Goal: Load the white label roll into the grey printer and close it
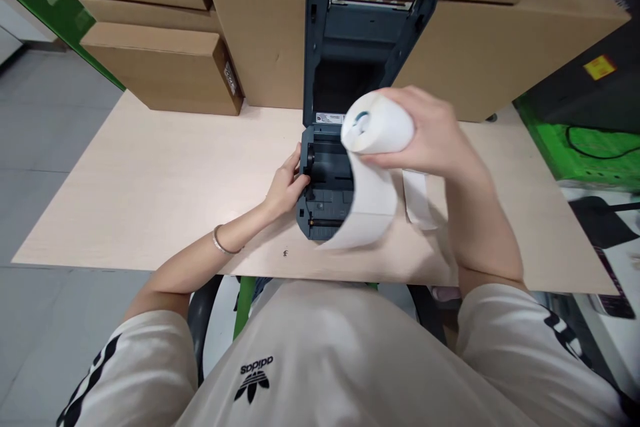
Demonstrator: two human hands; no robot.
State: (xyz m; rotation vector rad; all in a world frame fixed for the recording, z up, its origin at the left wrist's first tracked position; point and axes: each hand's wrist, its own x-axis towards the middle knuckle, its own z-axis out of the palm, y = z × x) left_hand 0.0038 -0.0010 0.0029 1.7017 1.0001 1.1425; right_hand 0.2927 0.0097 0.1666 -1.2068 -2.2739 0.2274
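A dark blue-grey label printer (330,200) stands on the table with its lid (373,27) raised. My left hand (287,183) grips the printer's left side wall, thumb over the rim and fingers along the outside. Above the printer's right side, my right hand (425,130) is wrapped around a white roll of label paper (377,127). The roll is tilted, and its core end faces left. A loose strip of the paper (370,213) curls down from it, covering the printer's right part.
A white paper piece (419,200) lies on the table (175,193) right of the printer. Cardboard boxes (260,40) line the back, with a smaller box (165,67) at the left. A small dark bit (285,253) lies near the front edge. Green crates (600,153) stand at the right.
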